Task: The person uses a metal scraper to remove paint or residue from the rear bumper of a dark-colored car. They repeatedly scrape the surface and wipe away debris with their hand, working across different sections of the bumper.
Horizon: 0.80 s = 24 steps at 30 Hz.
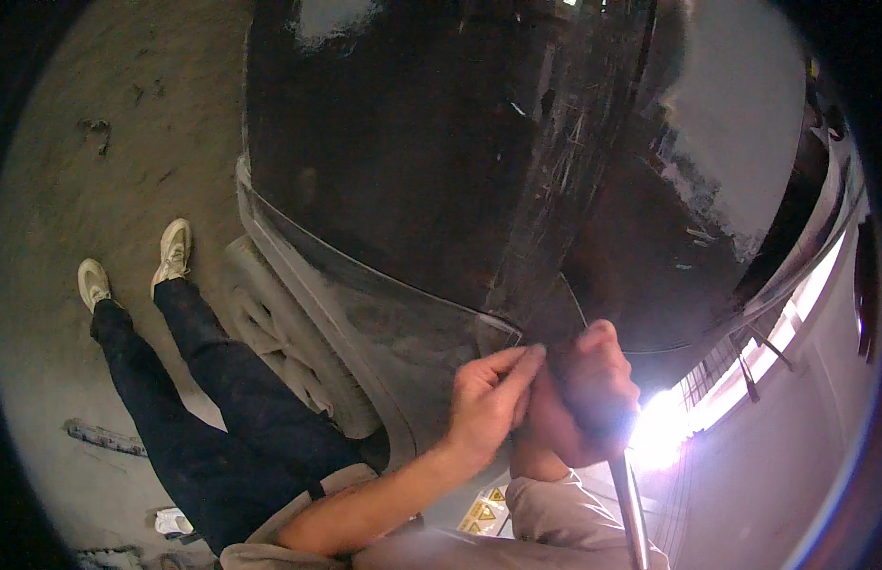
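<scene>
My left hand [486, 404] is closed, thumb and fingertips pressed together at the edge of a dark car body panel [393, 190]. What lies in that pinch, if anything, is too small to make out. Right beside it, my right hand [597, 399] is wrapped round a tool with a dark grip. A shiny metal rod [633, 518] runs from below that fist to the lower edge of the view. The fists nearly touch, close to a panel seam [498, 325]. Where the tool meets the car is hidden.
A dusty wheel [289, 342] sits under the fender, near my legs [213, 380]. The panel has a scraped strip [564, 161] and a dull grey patch [735, 123]. Bright light glares [659, 427] at the right. Behind me is a sheet with yellow warning labels [483, 511]; a dark strip [105, 438] lies on the floor.
</scene>
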Each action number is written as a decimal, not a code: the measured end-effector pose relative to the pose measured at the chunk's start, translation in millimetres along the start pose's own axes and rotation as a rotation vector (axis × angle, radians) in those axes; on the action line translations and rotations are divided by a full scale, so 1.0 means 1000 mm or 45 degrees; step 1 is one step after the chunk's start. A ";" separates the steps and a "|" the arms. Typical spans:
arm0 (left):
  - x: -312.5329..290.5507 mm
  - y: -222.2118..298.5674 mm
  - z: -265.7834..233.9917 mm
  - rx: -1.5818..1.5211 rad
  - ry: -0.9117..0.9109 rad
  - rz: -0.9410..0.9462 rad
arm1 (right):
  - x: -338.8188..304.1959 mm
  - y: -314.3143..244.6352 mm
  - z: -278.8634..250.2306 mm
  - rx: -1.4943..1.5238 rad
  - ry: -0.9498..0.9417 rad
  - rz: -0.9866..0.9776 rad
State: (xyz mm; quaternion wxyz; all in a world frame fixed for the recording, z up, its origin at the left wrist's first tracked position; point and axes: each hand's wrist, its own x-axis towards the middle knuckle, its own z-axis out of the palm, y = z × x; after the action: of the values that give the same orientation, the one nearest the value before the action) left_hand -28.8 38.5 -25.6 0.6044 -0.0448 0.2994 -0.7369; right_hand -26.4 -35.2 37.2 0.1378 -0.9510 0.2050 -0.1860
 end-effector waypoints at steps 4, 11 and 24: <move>-0.002 -0.003 0.006 0.030 -0.053 0.128 | -0.004 0.003 -0.005 0.316 0.106 -0.024; -0.005 -0.006 0.005 -0.038 0.016 0.064 | -0.005 0.004 -0.008 0.081 -0.002 -0.046; 0.003 -0.011 0.005 0.002 0.039 0.098 | 0.003 0.009 -0.009 0.138 -0.037 -0.158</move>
State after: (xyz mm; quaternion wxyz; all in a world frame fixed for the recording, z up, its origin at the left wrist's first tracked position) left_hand -37.1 34.9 -16.9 0.6275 -0.0214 0.3097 -0.7140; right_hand -30.6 -45.9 42.8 0.1801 -0.9557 0.1331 -0.1911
